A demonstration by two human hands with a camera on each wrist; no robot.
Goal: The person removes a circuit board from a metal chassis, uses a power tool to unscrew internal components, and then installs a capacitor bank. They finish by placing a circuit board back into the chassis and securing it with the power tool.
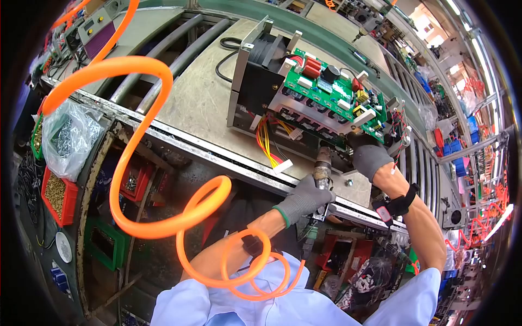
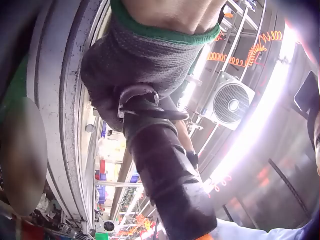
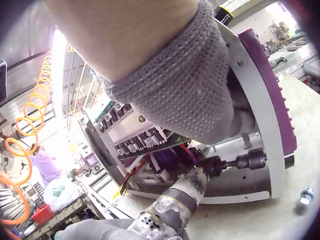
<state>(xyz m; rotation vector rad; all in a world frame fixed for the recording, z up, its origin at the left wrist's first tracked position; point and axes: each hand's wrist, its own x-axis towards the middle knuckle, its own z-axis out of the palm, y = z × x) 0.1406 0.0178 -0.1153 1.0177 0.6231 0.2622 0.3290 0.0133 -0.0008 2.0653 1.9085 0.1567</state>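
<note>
A gloved left hand (image 1: 309,199) grips a worn pneumatic driver (image 1: 323,168), its fingers around the body; in the left wrist view the glove (image 2: 145,65) wraps the tool above its dark handle (image 2: 167,175). The driver's socket end (image 3: 250,160) reaches inside the open chassis (image 3: 235,199), by the purple front panel (image 3: 270,90). The gloved right hand (image 1: 371,157) reaches into the chassis beside the green circuit board (image 1: 321,89); in the right wrist view its glove (image 3: 185,85) covers the upper opening, and its fingertips are hidden.
An orange coiled hose (image 1: 133,228) hangs across the left foreground. Yellow and red wires with a white connector (image 1: 283,166) dangle from the chassis front. A loose bolt (image 1: 349,182) lies on the board near the edge. Red bins (image 1: 58,198) and a plastic bag (image 1: 70,138) are at left.
</note>
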